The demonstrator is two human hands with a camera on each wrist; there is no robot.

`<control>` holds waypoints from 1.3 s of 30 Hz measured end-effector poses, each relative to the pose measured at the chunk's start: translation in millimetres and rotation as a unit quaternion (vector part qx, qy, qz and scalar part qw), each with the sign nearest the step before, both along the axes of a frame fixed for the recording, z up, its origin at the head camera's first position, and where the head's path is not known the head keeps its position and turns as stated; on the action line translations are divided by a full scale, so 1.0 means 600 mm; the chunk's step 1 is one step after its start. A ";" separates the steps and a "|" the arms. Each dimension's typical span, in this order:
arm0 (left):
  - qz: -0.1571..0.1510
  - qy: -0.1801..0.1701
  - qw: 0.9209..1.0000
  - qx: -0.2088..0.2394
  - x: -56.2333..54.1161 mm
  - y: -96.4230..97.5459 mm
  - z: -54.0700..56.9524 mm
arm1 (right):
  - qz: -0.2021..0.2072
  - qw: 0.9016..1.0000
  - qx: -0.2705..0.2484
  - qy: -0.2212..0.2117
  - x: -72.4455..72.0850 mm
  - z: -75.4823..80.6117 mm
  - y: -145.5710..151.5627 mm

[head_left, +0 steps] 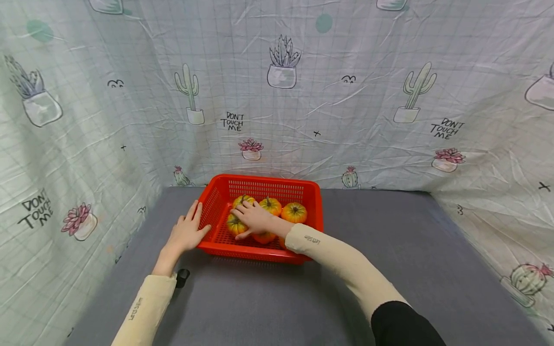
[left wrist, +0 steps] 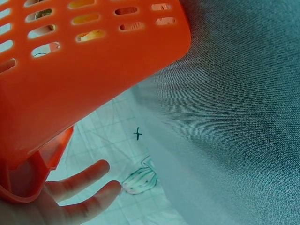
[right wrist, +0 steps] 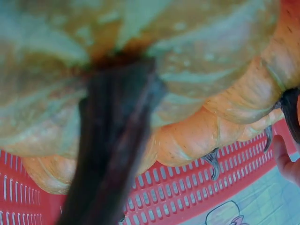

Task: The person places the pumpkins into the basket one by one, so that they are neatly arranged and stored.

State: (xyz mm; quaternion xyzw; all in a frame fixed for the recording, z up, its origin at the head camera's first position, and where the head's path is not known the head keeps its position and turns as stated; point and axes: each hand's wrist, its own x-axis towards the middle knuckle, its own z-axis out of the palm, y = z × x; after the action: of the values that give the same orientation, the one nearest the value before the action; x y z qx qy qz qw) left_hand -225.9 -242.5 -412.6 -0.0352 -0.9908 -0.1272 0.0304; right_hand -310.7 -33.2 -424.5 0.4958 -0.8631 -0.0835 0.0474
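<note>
A red plastic basket [head_left: 265, 254] stands on the grey table and holds several small orange-and-yellow striped pumpkins [head_left: 294, 213]. My left hand [head_left: 186, 234] rests on the basket's left rim, fingers extended outside and thumb toward the inside. Two of its fingers [left wrist: 91, 201] show beneath the rim in the left wrist view. Inside the basket, my right hand [head_left: 255, 218] reaches over the pumpkins, fingers and thumb spread about the front left pumpkin [head_left: 236, 225]. Its palm side is hidden. A thick dark stem [right wrist: 112, 140] fills much of the right wrist view, with one fingertip [right wrist: 283, 157] at the right edge.
A white curtain [head_left: 303, 120] printed with potted cacti surrounds the table [head_left: 381, 250] at the back and sides. Near the left wrist a small black object [head_left: 182, 278] is visible. Both forearms wear beige sleeves [head_left: 346, 262].
</note>
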 end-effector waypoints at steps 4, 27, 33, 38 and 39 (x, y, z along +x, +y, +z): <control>0.000 0.001 1.000 -0.001 0.000 0.000 0.000 | -0.003 1.000 0.002 -0.003 -0.001 -0.005 -0.002; -0.004 -0.006 1.000 0.004 0.006 -0.002 -0.001 | -0.009 1.000 0.010 0.027 0.013 0.014 0.014; -0.006 0.002 1.000 0.005 0.006 0.000 0.001 | -0.018 1.000 -0.017 0.012 0.027 0.039 0.031; -0.008 0.000 1.000 0.003 0.007 0.002 0.005 | 0.009 0.999 -0.036 0.024 0.041 0.064 0.047; -0.008 0.000 1.000 0.003 0.007 0.002 0.005 | 0.013 0.999 -0.042 0.025 0.045 0.071 0.051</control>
State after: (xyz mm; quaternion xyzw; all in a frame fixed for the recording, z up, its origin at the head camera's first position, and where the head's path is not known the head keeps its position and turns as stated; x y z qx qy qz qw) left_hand -221.7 -241.3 -409.4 -0.0431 -0.9901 -0.1306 0.0291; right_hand -283.6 -2.7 -382.1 0.5027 -0.8577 -0.0589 0.0906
